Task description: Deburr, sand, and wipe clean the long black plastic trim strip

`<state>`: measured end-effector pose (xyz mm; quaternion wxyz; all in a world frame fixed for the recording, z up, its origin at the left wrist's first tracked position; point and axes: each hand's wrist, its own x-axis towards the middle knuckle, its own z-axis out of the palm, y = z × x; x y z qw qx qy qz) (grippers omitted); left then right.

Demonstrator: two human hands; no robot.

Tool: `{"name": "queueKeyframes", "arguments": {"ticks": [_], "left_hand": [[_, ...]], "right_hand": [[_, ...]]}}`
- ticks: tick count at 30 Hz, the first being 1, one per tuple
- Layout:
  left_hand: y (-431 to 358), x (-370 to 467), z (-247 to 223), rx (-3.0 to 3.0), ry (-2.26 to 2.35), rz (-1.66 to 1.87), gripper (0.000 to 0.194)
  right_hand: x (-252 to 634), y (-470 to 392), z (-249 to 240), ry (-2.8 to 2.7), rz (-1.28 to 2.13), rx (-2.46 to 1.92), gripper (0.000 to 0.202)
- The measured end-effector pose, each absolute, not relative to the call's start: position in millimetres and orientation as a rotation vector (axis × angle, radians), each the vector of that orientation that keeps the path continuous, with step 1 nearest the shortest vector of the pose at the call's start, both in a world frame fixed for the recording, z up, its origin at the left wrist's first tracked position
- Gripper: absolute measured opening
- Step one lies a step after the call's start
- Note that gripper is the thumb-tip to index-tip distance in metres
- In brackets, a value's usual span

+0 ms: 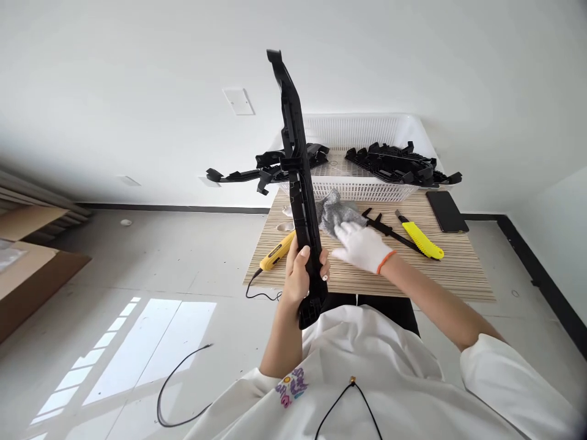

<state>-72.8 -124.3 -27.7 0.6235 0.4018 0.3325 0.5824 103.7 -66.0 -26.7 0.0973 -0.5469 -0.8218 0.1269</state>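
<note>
At the far left a brown cardboard box (27, 256) is cut off by the frame edge, so its contents cannot be made out. A black cable (177, 391) loops over the pale floor, its far end running out of sight beneath the white sleeve. On the striped table (458, 275), a yellow-handled tool (276, 252) lies at the left corner, its tip hidden behind the long black plastic part (298, 183).

The left hand (300, 272) is bare, raised in front of the chest with the forearm rising from below; its fingers are wrapped firmly around the lower stretch of that part, thumb on the near side. The part stands nearly upright, tilted slightly, its lower end just above the person's lap and its top reaching well up against the white wall.

Just right of it, the right hand (362, 245) wears a white glove with an orange cuff; it lies flat, fingers loosely spread and holding nothing, the fingertips touching a grey glove (337, 211) crumpled on the table. Whether it presses down I cannot tell.

Further right lie a thin black piece (389, 231), a yellow utility knife (422, 240) and a dark phone (447, 211). Behind, a white basket (367, 131) holds more black parts (398, 165), tangled and hard to separate.
</note>
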Motion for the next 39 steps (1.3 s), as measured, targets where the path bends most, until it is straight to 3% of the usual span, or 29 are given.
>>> {"name": "queueKeyframes", "arguments": {"ticks": [4, 8, 11, 18, 24, 28, 33, 39], "left_hand": [[-122.8, -75.6, -29.8, 0.885, 0.766, 1.346, 0.036], [-119.6, -73.6, -30.8, 0.834, 0.771, 1.338, 0.037], [-119.3, -70.6, -34.4, 0.838, 0.771, 1.306, 0.038], [-120.3, -58.4, -49.0, 0.861, 0.739, 1.198, 0.032], [-113.3, -52.6, -60.3, 0.91, 0.932, 1.079, 0.035], [-109.2, -54.5, -68.9, 0.851, 0.959, 1.117, 0.045], [-108.8, -55.6, -79.9, 0.852, 0.995, 1.091, 0.045], [-107.8, -50.9, -81.1, 0.866, 0.978, 1.087, 0.045]], "right_hand": [[87.5, -72.1, -34.1, -2.643, 0.45, -1.377, 0.048], [105.5, -44.2, -15.9, -2.427, 0.382, -1.547, 0.045], [118.1, -14.5, -13.1, -2.458, 0.211, -1.714, 0.053], [119.0, 22.6, -29.4, -2.636, 0.199, -1.706, 0.084], [127.9, 17.1, -19.2, -2.592, 0.346, -1.581, 0.074], [132.8, 10.3, -17.7, -2.579, 0.364, -1.723, 0.094], [126.3, -0.2, -14.6, -2.457, 0.33, -1.879, 0.07], [147.4, -57.6, 6.6, -2.082, 0.16, -1.732, 0.08]]}}
